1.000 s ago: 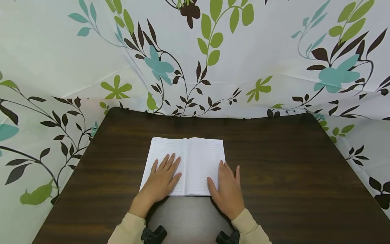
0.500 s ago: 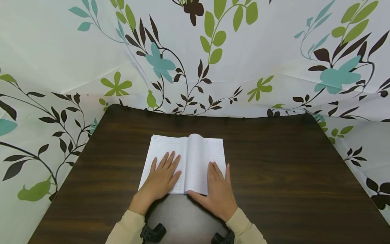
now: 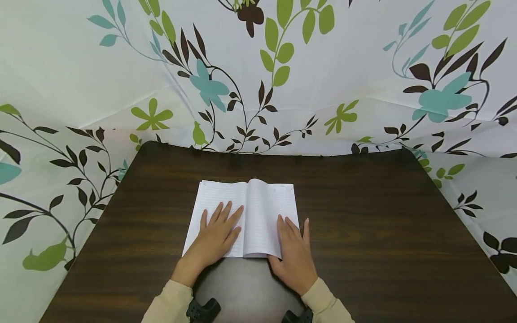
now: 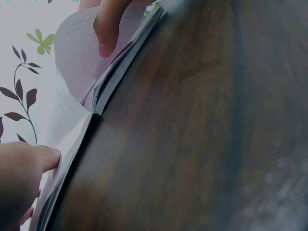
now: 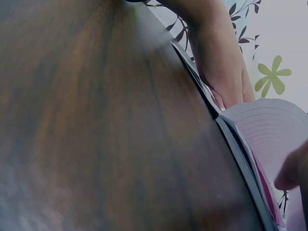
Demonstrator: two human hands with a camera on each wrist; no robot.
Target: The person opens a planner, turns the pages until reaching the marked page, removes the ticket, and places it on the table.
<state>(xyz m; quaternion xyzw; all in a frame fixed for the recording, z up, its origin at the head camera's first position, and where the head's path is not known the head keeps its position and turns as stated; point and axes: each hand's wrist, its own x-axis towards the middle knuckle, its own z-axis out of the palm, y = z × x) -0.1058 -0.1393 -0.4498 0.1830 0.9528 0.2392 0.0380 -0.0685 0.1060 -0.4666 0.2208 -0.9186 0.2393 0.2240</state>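
An open lined notebook (image 3: 256,202) lies on the dark table. My left hand (image 3: 214,240) rests flat on its left page, fingers spread. A page right of the spine bulges upward in a curve. At that page's lower right is my right hand (image 3: 295,255), fingers straight, its thumb by the bottom edge. In the left wrist view the arched page (image 4: 74,53) stands above the layered pages, with the right thumb beside it. The right wrist view shows the raised page (image 5: 269,125) between the left hand (image 5: 224,67) and the right thumb (image 5: 291,173).
The dark wooden table (image 3: 363,233) extends on both sides of the notebook. Behind it hangs a white cloth (image 3: 375,54) with leaf and flower prints. A dark device (image 3: 203,310) sits at the left wrist and another (image 3: 298,315) at the right. A grey surface (image 3: 246,287) shows between the forearms.
The right hand has moved leftward from the right page's edge, then slightly back to the right. The page right of the spine has lifted into a curve. My left hand has stayed on its page.
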